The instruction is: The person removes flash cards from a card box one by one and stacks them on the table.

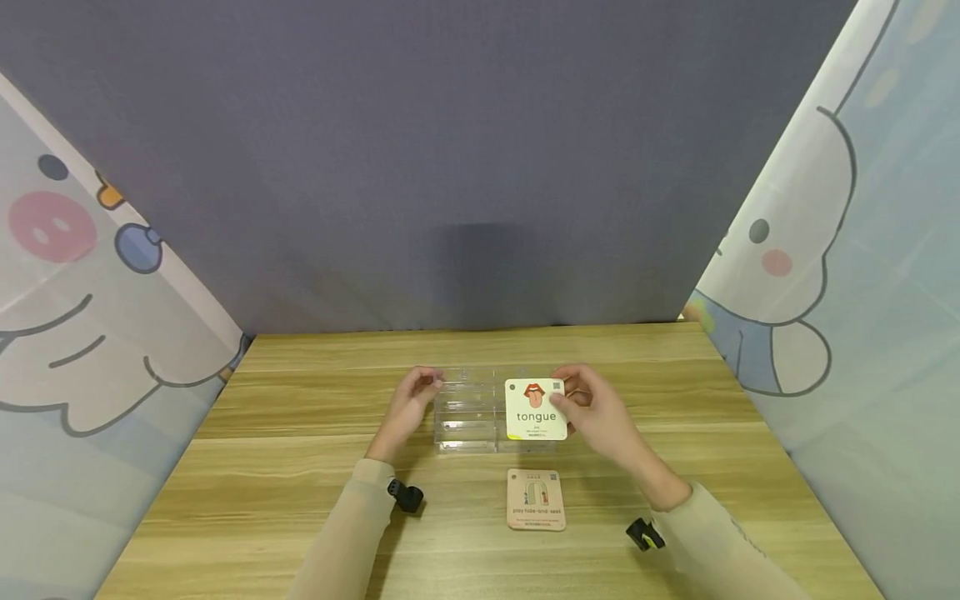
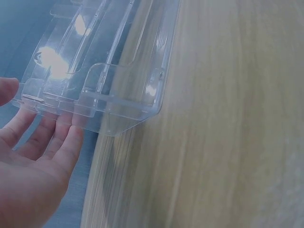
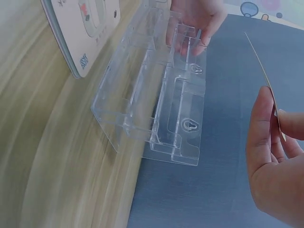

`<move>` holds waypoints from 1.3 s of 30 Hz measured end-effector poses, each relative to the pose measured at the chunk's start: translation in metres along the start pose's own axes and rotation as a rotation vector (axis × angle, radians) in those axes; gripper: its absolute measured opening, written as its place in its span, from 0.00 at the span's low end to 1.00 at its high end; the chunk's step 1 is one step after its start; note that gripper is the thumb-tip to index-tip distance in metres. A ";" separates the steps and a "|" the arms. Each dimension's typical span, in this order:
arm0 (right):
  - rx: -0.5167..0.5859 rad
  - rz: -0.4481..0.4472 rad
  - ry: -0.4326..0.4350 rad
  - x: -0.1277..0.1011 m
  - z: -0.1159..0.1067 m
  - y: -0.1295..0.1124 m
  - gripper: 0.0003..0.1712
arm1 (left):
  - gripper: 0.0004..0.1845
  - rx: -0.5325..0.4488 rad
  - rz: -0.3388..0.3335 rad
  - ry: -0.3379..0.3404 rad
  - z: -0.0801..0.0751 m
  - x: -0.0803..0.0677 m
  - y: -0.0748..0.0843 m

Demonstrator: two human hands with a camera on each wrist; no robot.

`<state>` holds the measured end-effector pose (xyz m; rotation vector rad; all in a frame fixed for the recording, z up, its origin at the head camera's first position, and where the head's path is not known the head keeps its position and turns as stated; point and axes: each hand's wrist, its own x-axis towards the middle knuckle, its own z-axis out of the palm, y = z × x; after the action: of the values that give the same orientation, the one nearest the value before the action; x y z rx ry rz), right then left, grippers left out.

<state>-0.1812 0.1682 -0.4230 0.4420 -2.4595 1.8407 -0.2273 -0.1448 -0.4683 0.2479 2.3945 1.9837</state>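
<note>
A clear plastic tiered card rack (image 1: 466, 417) with two columns of slots stands on the wooden table. My left hand (image 1: 412, 400) grips its upper left side; in the left wrist view the fingers (image 2: 66, 147) lie against the rack's edge, with the thumb across from them. My right hand (image 1: 596, 412) pinches a white square card (image 1: 536, 421) between thumb and fingers. It shows a mouth picture and the word "tongue". The card is held up over the rack's right column, and in the right wrist view it is seen edge-on, apart from the rack.
A small stack of cards (image 1: 536, 518) lies in front of the rack, its top one reading "play hide-and-seek". Behind the table rises a dark grey cloth wall (image 1: 480, 167). Cartoon-printed curtains (image 1: 862, 275) hang at both sides.
</note>
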 end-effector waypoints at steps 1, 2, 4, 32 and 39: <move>0.003 0.005 -0.001 -0.001 0.000 0.000 0.17 | 0.15 0.000 0.001 0.000 0.000 0.000 0.000; 0.006 0.010 -0.001 -0.002 0.000 0.001 0.17 | 0.15 -0.001 0.003 0.000 0.000 0.000 0.000; 0.010 0.020 -0.003 -0.005 0.001 0.001 0.17 | 0.15 -0.001 0.006 0.002 0.001 -0.001 0.001; 0.020 0.093 -0.045 -0.029 0.005 0.023 0.16 | 0.13 0.012 -0.012 0.012 0.000 -0.001 0.001; 0.035 0.084 -0.054 -0.034 0.006 0.024 0.17 | 0.13 0.022 -0.011 0.009 0.000 -0.001 0.002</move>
<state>-0.1540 0.1752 -0.4535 0.4015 -2.5216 1.9306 -0.2263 -0.1444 -0.4666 0.2255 2.4188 1.9592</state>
